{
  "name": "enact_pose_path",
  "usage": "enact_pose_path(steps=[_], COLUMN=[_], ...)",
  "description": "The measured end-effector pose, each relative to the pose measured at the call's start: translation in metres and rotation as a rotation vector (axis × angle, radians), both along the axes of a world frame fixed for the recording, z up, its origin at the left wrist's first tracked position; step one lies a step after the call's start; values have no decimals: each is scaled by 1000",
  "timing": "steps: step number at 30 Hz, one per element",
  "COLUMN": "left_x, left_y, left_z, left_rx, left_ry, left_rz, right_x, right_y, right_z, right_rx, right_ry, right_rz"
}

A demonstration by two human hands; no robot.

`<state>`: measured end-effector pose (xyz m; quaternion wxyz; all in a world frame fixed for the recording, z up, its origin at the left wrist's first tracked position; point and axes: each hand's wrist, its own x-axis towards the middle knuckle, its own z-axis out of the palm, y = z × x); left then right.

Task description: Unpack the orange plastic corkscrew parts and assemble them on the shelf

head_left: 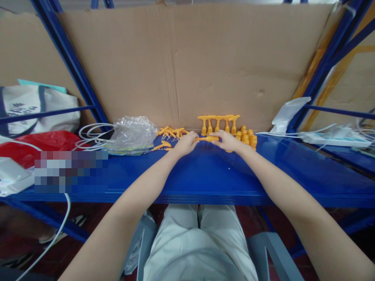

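Between my two hands lies an orange plastic piece [206, 138], with a ribbed, screw-like shaft on the left and a thicker body on the right. My left hand [186, 143] is closed around its left end, so that end is hidden. The thicker right end is pinched in the fingers of my right hand [227, 141]. Just behind stand several orange T-topped pieces [217, 124] in a row. Beyond my right hand is a cluster of stubby orange pieces [246, 137]. Left of my left hand lie orange pieces with small chains [172, 132] and a single orange piece [162, 146].
The blue shelf top [211, 175] ends in front of my lap, with a cardboard panel [219, 58] behind. Clear plastic bags [130, 132], white cable [93, 132] and a red bag [49, 142] lie left. A white power strip [334, 139] is right, near a blue upright [325, 70].
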<state>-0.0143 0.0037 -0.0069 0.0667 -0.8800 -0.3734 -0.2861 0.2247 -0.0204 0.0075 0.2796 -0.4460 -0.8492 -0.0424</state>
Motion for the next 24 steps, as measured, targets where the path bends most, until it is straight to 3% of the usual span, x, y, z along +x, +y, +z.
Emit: enact_pose_path(steps=[5, 14, 24], left_x=[1, 0, 0], left_y=[0, 2, 3], left_z=[1, -2, -1], left_rx=[-26, -3, -19], left_ry=[15, -12, -81], left_rz=[-18, -69, -57], right_x=[5, -1, 1], right_y=[0, 1, -16], right_z=[4, 2, 17], right_rx=[-94, -400, -505], right_ry=[187, 605, 718], right_rz=[-10, 24, 22])
